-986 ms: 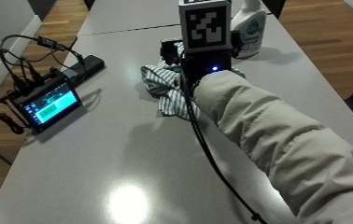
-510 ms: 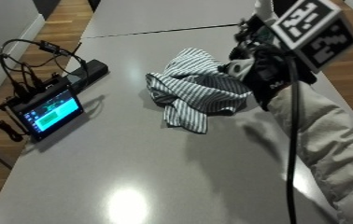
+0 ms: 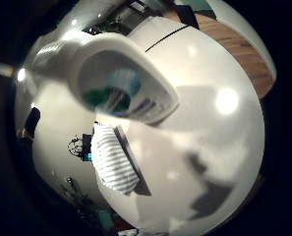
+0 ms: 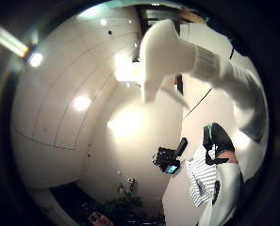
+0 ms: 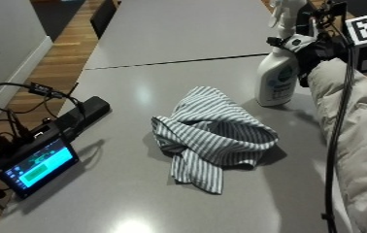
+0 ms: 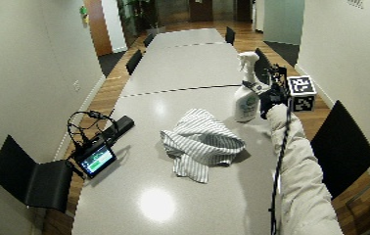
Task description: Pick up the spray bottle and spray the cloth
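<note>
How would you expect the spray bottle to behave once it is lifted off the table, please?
The spray bottle is tall and narrow with its trigger head on top, so it probably tips easily if nudged high up. Its white plastic looks smooth, perhaps slippery. The right hand is at its neck, which should give a steadier hold.

Cloth (image 5: 212, 138) on table (image 5: 171, 43), bottle (image 5: 278, 73) just behind.

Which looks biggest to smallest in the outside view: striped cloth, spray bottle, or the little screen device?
As they look there:
1. striped cloth
2. spray bottle, top cut off
3. screen device
Bottle and device look close; the device is nearer the camera, so that order is unsure.
</note>
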The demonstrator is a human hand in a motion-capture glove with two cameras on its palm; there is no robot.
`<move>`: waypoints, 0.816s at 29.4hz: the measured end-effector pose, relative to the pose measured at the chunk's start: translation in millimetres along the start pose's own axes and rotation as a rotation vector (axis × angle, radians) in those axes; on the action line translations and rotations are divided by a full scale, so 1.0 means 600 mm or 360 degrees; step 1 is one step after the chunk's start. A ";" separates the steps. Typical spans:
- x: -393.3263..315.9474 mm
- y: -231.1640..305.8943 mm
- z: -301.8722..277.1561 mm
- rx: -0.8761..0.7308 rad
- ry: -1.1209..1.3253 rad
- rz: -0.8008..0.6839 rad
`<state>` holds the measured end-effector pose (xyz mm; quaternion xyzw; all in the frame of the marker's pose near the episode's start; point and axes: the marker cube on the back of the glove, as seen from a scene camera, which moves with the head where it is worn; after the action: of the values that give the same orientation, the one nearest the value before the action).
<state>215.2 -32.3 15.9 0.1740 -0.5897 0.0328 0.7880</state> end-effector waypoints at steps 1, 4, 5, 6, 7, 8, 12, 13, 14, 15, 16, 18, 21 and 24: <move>0.007 -0.010 -0.004 -0.0019 -0.0002 0.0029; 0.026 -0.033 -0.017 -0.0068 -0.0035 0.0094; 0.029 -0.035 -0.024 -0.0074 -0.0050 0.0105; 0.031 -0.036 -0.030 -0.0072 -0.0063 0.0105; 0.031 -0.036 -0.037 -0.0063 -0.0073 0.0092; 0.030 -0.037 -0.043 -0.0046 -0.0079 0.0066; 0.008 -0.040 -0.059 0.0084 -0.0057 -0.0096; -0.001 -0.040 -0.059 0.0126 -0.0052 -0.0125; -0.009 -0.039 -0.059 0.0172 -0.0049 -0.0147; -0.014 -0.039 -0.059 0.0220 -0.0046 -0.0163; -0.017 -0.039 -0.059 0.0269 -0.0042 -0.0176; -0.016 -0.039 -0.061 0.0357 -0.0029 -0.0189; -0.006 -0.027 -0.065 0.0437 0.0024 -0.0181; -0.005 -0.011 -0.073 0.0423 0.0226 -0.0220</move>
<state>256.0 -24.4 1.1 0.3140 -0.5097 0.0683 0.7981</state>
